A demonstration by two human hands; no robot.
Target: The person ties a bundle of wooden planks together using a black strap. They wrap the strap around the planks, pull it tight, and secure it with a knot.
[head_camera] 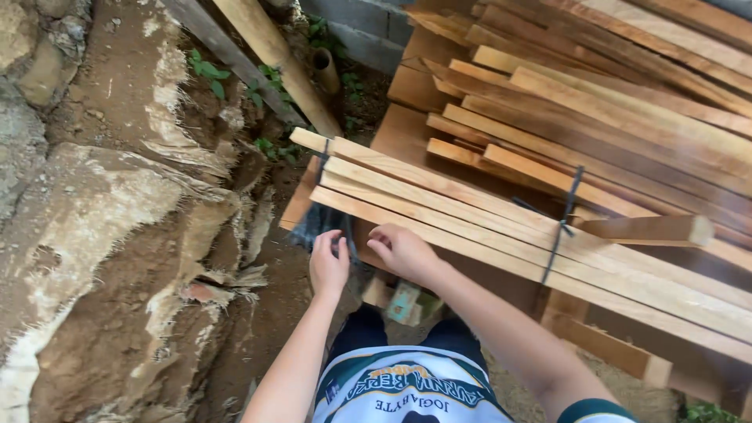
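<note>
Shirt: nearest the camera I saw a white and green jersey [407, 392], below the strapped bundle.
Left hand: my left hand [329, 266] sat at the near left end of the strapped bundle [501, 235], fingers curled up toward a dark strap [323, 157] there; I could not tell whether they gripped anything.
Right hand: my right hand [403, 251] lay just right of the left, fingers bent together, touching the near edge of the bundle's lowest plank.
Strapped bundle: pale planks lay side by side, running up-left to down-right, tied by a second dark strap [564, 223] well right of the hands.
Short offcut: a short block [650, 229] rested on the bundle beside that strap.
Loose boards: a heap of boards [627, 102] lay beyond the bundle.
Earth bank: a dirt bank [117, 196] rose left of the bundle.
</note>
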